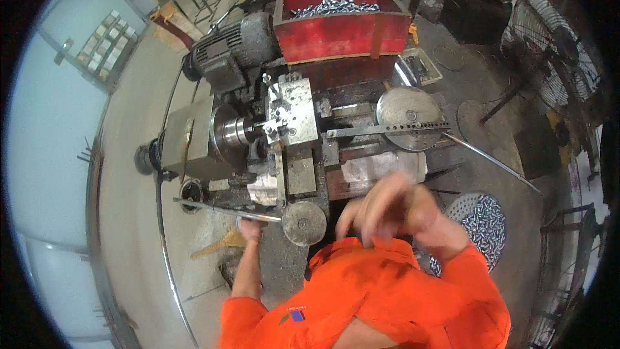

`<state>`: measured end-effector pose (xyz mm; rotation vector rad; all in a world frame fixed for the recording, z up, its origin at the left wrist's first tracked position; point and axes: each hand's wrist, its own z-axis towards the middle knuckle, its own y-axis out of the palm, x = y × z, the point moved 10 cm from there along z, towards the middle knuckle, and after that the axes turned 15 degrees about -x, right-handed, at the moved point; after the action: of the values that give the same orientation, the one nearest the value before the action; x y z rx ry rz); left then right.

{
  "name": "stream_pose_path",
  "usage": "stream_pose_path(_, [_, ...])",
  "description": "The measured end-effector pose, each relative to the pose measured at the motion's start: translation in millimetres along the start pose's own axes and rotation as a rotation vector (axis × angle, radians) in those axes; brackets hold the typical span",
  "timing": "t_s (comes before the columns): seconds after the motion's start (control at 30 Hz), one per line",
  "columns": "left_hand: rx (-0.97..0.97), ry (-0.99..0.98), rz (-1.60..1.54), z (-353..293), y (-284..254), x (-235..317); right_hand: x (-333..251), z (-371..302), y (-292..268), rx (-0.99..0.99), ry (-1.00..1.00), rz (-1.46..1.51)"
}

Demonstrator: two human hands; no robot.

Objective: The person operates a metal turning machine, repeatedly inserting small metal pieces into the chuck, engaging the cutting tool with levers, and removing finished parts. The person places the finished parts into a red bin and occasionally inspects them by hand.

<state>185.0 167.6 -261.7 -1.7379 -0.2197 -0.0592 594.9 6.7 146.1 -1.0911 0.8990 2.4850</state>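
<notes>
My left hand is low at the machine's front, right by a long metal lever rod that runs to a round disc. Its fingers are mostly hidden, so I cannot see whether they wrap the rod. My right hand is raised in front of my chest, fingers bent and smeared by motion; anything in it is too blurred to make out. Ahead is a small lathe with a chuck on the left and a metal tool block beside it.
A red bin of small metal parts stands behind the lathe. To my right is a perforated basket of similar parts. Another lever sticks out rightward from a large disc. A motor sits at back left, a fan at far right.
</notes>
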Motion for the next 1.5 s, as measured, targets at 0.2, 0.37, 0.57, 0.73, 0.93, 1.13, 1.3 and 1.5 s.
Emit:
stream_pose_path(0.2, [-0.405,0.171,0.266,13.9,-21.7,-7.4,-2.0,60.1,140.2,-0.844,-0.217,0.933])
stream_pose_path(0.37, [-0.213,0.039,-0.046,-2.2,-16.1,-11.6,23.7,47.4,151.7,-0.886,-0.118,1.04])
stream_pose_path(0.57, [-0.54,0.002,-0.471,-18.8,-4.2,-24.4,32.1,49.8,160.8,-0.895,-0.112,1.188])
stream_pose_path(0.73, [-0.511,0.091,-0.642,-17.9,-39.7,-71.4,47.2,56.6,174.5,-0.916,-0.01,1.25])
stream_pose_path(0.93, [0.044,0.093,-0.185,-81.1,-250.1,-75.1,58.3,88.2,120.4,-0.711,0.09,0.732])
stream_pose_path(1.13, [0.324,-0.167,-0.014,-138.3,-319.9,-161.8,91.9,174.5,-123.7,-0.04,0.466,-1.502])
stream_pose_path(1.3, [0.104,-0.339,-0.413,-132.9,-256.7,-234.4,144.6,185.9,-176.7,-0.01,0.936,-1.817])
stream_pose_path(1.5, [0.147,-0.495,-0.066,-114.1,-279.0,-279.2,139.0,191.7,-169.2,0.029,0.837,-1.781])
